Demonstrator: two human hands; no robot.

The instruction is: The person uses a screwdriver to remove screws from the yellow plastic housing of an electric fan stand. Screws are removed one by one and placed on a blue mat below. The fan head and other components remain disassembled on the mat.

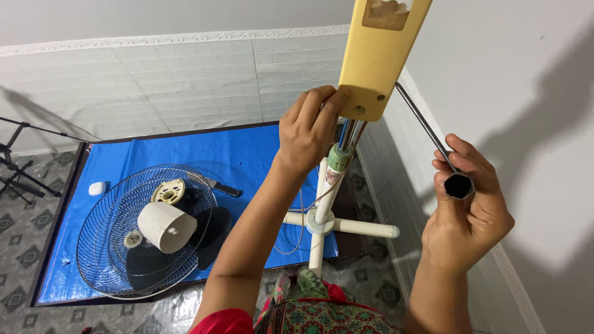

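A: Status on the hands?

B: Left hand (307, 128) at frame centre-top, fingers clenched around the lower end of the yellow fan column (378, 52), right where it meets the chrome stand tube (348, 137). Right hand (467, 207) at right of frame, closed in a fist on a black-handled screwdriver (458, 185). Handle butt faces the camera; the shaft runs up-left, tip ending just beside the column's lower right edge. Can't tell if it's touching.

A: Column position?

B: Upright, top centre, running out of the frame's upper edge. Below it the tube drops through a green collar (338, 158) into the white cross base (322, 222), lower centre.

A: Rest of the parts?

B: Left half of frame, on a blue tarp (247, 151): wire fan guard (117, 247) lying flat, black blade (204, 238) and cream motor cover (166, 227) on top of it, round cream piece (168, 192) at its upper edge. Small white object (97, 188) on the tarp's left side. Black-handled tool (224, 188) above the guard. Tripod legs (15, 170) at far left, off the tarp.
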